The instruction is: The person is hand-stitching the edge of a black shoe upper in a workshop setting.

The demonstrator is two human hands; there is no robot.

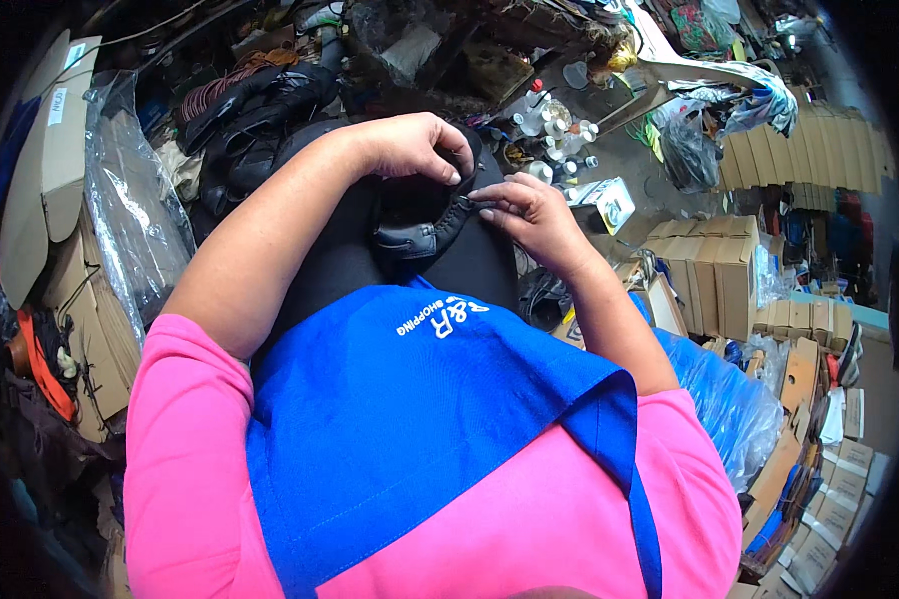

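A black leather shoe or boot (408, 241) rests on my lap, over my dark trousers, with its shiny end toward me. My left hand (420, 150) curls over its far upper edge, thumb and fingers closed on the dark material. From the right, my right hand (531, 215) pinches the shoe's edge near what looks like its lacing. Whether a lace or thread lies between those fingertips is too small to tell. Much of the shoe's far part blends into the dark trousers and is partly hidden by my left hand. A blue apron (370, 369) covers my front.
Several black shoes (235, 135) are piled at the far left. Beyond my right hand stand small bottles (544, 120) and a white tin (605, 203). Cardboard boxes (704, 270) and blue plastic-wrapped material (714, 389) lie to the right; clear plastic and cardboard (135, 190) stand left.
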